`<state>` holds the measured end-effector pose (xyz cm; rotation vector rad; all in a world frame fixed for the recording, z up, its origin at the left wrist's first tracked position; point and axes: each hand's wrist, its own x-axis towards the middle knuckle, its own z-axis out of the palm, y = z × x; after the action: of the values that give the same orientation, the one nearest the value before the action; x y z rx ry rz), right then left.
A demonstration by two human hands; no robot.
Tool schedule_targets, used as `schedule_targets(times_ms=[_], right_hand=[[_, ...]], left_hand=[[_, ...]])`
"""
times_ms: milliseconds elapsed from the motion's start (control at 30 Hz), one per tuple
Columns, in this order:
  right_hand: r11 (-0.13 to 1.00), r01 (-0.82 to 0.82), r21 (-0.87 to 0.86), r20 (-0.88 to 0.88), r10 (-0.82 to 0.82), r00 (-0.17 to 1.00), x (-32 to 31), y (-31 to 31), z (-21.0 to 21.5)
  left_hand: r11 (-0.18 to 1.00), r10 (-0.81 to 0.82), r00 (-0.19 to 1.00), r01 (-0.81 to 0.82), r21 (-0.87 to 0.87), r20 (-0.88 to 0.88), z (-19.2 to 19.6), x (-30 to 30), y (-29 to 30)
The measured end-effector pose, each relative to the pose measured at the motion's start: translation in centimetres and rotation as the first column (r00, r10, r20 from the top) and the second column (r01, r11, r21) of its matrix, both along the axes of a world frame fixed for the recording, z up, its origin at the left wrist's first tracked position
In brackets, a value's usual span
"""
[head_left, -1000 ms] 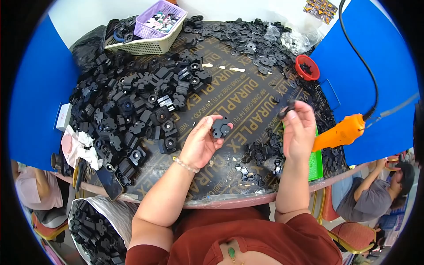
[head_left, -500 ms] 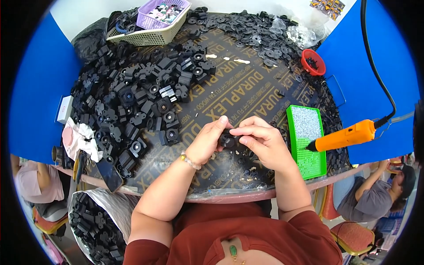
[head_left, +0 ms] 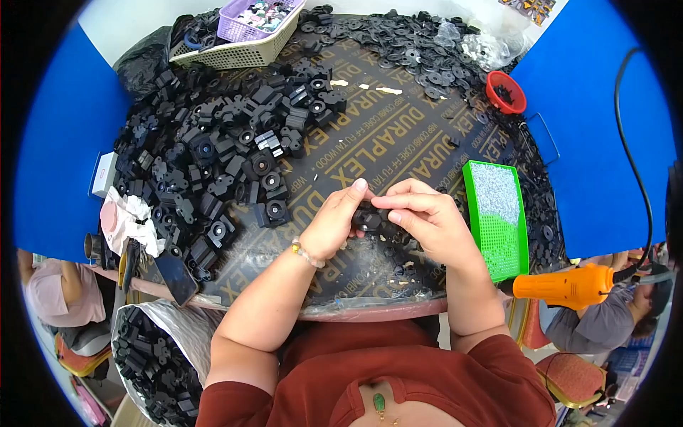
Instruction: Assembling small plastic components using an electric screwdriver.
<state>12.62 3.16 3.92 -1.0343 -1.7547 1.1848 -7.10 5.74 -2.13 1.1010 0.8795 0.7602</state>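
Note:
Over the near middle of the table, my left hand is closed around a small black plastic part, thumb pointing up along its side. My right hand meets it from the other side, with thumb and forefinger pinched at the part's upper edge. Whatever tiny piece may sit between those right fingertips is hidden. Loose small black pieces lie on the table below the hands.
An orange electric screwdriver hangs on a black cord at the right, beside a green tray of small silvery pieces. Black housings heap at left, flat black discs at the back. A red bowl stands far right.
The hanging screwdriver has swung off the tray, toward me and slightly right. Both hands stay nearly in place, and the black part looks slightly turned.

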Motion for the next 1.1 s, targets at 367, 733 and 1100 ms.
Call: schedule_targets(times_ms=[367, 733, 1100], right_hand=[[0.992, 0.125, 0.012, -0.125, -0.123, 0.985, -0.4, 0.6, -0.8], [0.967, 0.226, -0.117, -0.224, -0.247, 0.943, -1.0, 0.6, -2.0], [0.976, 0.096, -0.197, -0.105, -0.119, 0.987, -0.6, 0.9, -2.4]], left_hand=[[0.977, -0.019, 0.974, 0.066, -0.201, 0.225, -0.3, 0.4, -0.6], [0.989, 0.001, 0.99, 0.02, -0.148, 0.143, -0.3, 0.6, -0.7], [0.987, 0.138, 0.96, -0.111, -0.118, 0.244, 0.0, 1.3, -1.3]])
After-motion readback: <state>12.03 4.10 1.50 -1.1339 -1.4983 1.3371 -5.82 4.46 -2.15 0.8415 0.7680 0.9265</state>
